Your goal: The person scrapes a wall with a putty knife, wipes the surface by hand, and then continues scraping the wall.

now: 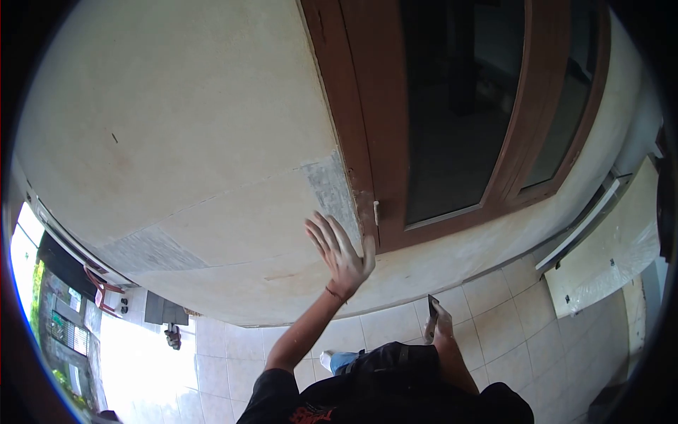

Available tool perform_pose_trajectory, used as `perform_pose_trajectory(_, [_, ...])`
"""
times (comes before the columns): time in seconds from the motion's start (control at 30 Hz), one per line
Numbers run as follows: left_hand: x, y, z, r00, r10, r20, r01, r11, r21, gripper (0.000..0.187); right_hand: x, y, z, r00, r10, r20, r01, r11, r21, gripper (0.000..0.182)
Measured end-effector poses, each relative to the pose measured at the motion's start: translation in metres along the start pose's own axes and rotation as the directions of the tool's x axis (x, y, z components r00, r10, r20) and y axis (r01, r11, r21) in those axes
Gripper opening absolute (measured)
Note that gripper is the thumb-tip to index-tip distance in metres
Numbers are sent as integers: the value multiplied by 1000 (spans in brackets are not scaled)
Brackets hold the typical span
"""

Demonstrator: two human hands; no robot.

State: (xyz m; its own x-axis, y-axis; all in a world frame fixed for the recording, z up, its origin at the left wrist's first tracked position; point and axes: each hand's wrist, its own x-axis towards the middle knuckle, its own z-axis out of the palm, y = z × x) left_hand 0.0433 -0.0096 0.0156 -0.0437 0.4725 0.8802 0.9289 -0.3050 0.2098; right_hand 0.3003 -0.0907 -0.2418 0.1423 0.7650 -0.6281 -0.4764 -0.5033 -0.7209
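Note:
My left hand (342,256) is raised with its fingers spread, over the lower part of the cream wall (198,92), beside the brown window frame (367,127). Whether it touches the wall I cannot tell. Just above its fingertips is a grey rough patch (330,185) next to the frame. Down by my right side, my right hand (443,321) is closed around a flat, dark-edged tool (431,311), seen nearly edge-on. A second grey patch (152,249) lies on the wall further left.
Tiled floor (501,311) runs along the wall's foot. Plastic-wrapped panels (607,247) lean at the right. A red-brown chair (102,290) and a grey object (167,309) stand at the left, near a bright opening.

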Motion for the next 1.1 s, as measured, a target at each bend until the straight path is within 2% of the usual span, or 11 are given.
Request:
perform_pose_trajectory(0.03, [27,0,-3,982,38,-183,-47,998,-43,85,-30,-24,14,998,63,31,-62,998,-7,29])
perform_pose_trajectory(0.3, [-49,-77,80,827,339,449,-492,823,285,76,-42,-40,48,989,-91,114,83,994,73,28])
perform_pose_trajectory(0.47, [-179,-67,49,688,97,719,-216,974,75,65,-16,-22,11,976,-220,-4,220,974,52,35])
perform_pose_trajectory(0.5, [-145,-49,43,329,-192,925,75,981,177,61,-1,-9,-1,976,-211,-60,214,976,40,38])
perform_pose_trajectory(0.57, [-93,-30,27,256,-247,935,403,906,129,56,16,4,-22,991,-114,-74,114,993,-1,40])
perform_pose_trajectory(0.67, [6,-10,-13,971,44,237,-26,997,-78,61,27,8,-29,993,-111,-24,110,992,-60,39])
perform_pose_trajectory(0.73, [50,-8,-14,989,49,-137,-33,992,123,70,22,2,-18,993,-118,1,118,991,-65,39])
perform_pose_trajectory(0.83, [56,-69,54,934,354,-47,-290,830,475,77,2,-17,16,998,-55,10,55,997,-51,38])
perform_pose_trajectory(0.97, [48,-46,52,997,81,18,-83,972,218,77,-20,-37,52,996,-13,91,14,1000,-13,38])
perform_pose_trajectory(1.07, [48,-45,55,927,301,-224,-219,919,326,75,5,-13,57,987,-126,97,121,991,57,34])
perform_pose_trajectory(1.1, [56,-53,59,987,157,31,-153,864,479,64,3,-10,59,991,-109,80,104,993,62,31])
